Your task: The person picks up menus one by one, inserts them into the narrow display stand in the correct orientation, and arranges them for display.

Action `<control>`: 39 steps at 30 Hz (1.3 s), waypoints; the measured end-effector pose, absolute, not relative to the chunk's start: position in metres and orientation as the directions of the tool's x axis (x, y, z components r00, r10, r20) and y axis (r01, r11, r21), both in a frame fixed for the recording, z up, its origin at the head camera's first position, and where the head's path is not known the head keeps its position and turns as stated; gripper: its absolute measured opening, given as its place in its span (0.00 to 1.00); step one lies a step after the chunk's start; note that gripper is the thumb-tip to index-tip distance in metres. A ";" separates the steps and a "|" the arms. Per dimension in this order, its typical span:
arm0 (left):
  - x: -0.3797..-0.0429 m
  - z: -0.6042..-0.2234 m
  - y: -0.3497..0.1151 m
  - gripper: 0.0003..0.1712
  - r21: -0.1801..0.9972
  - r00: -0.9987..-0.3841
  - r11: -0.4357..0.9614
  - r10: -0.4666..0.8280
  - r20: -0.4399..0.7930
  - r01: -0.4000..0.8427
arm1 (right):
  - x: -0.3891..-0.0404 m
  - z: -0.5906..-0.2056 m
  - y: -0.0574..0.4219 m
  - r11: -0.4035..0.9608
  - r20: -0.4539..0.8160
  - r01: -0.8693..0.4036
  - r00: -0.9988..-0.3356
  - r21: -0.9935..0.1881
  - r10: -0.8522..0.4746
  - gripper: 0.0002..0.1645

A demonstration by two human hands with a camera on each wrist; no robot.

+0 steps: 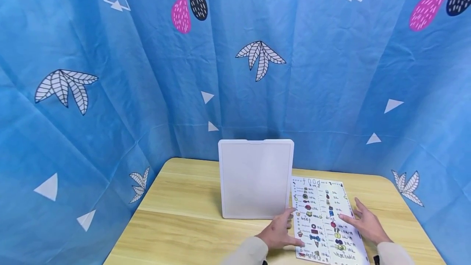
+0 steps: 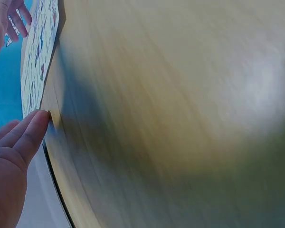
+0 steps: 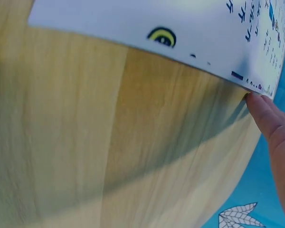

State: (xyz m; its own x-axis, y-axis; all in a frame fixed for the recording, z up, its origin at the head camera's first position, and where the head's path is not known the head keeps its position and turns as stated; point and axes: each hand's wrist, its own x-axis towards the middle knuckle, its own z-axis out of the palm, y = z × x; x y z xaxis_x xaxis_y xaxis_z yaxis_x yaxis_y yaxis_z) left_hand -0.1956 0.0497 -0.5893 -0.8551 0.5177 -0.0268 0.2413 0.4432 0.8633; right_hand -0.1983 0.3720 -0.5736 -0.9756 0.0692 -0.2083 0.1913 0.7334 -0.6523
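Observation:
A white sheet (image 1: pixel 321 232) with the handwritten heading "food", small coloured drawings and columns of prices lies flat on the table on the right. My left hand (image 1: pixel 277 230) is at its left edge, thumb and fingers spread, the thumb over the lower left part. On the other side, my right hand (image 1: pixel 369 225) has its thumb over the sheet and its fingers extended along the right edge. In the right wrist view, the fingertips (image 3: pixel 256 99) come right up to the sheet's border. Neither hand's fingers are curled round anything.
A white rectangular board (image 1: pixel 256 179) with a raised rim stands upright left of the sheet, close to my left fingers. The light wooden table (image 1: pixel 176 216) has rounded back corners. Blue patterned curtain (image 1: pixel 250 105) hangs behind and at both sides.

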 end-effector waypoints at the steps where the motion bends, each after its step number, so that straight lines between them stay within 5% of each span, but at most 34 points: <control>1: -0.195 -0.590 0.051 0.59 0.869 -0.856 0.437 0.516 -0.031 0.232 | -0.198 -0.574 0.372 0.730 -0.209 0.191 -0.976 -0.657 0.068 0.72; 9: -0.194 -0.592 0.061 0.55 0.919 -0.886 0.366 0.462 -0.044 0.146 | -0.198 -0.575 0.373 0.710 -0.193 0.210 -0.975 -0.672 0.106 0.70; 17: -0.189 -0.590 0.067 0.23 0.894 -0.924 0.372 0.367 0.106 0.250 | -0.196 -0.577 0.377 0.679 -0.069 0.215 -0.969 -0.702 0.235 0.39; 21: -0.185 -0.589 0.072 0.19 0.888 -0.945 0.397 0.308 0.111 0.233 | -0.196 -0.578 0.377 0.626 -0.056 0.247 -0.949 -0.740 0.309 0.31; 28: -0.187 -0.592 0.073 0.17 0.899 -0.976 0.427 0.216 0.002 0.097 | -0.195 -0.574 0.377 0.428 -0.163 0.344 -0.899 -0.836 0.406 0.37; 39: -0.192 -0.588 0.074 0.21 0.970 -0.986 0.243 0.151 -0.064 -0.026 | -0.195 -0.574 0.379 0.273 -0.183 0.345 -0.857 -0.898 0.482 0.40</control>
State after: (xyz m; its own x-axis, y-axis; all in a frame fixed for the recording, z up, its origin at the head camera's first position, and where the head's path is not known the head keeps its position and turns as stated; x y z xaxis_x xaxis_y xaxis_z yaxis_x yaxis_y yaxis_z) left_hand -0.1919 0.0743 -0.5882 -0.9864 0.1512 -0.0641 -0.0258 0.2430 0.9697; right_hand -0.1949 0.3790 -0.5736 -0.8566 0.4824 -0.1828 0.3452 0.2727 -0.8980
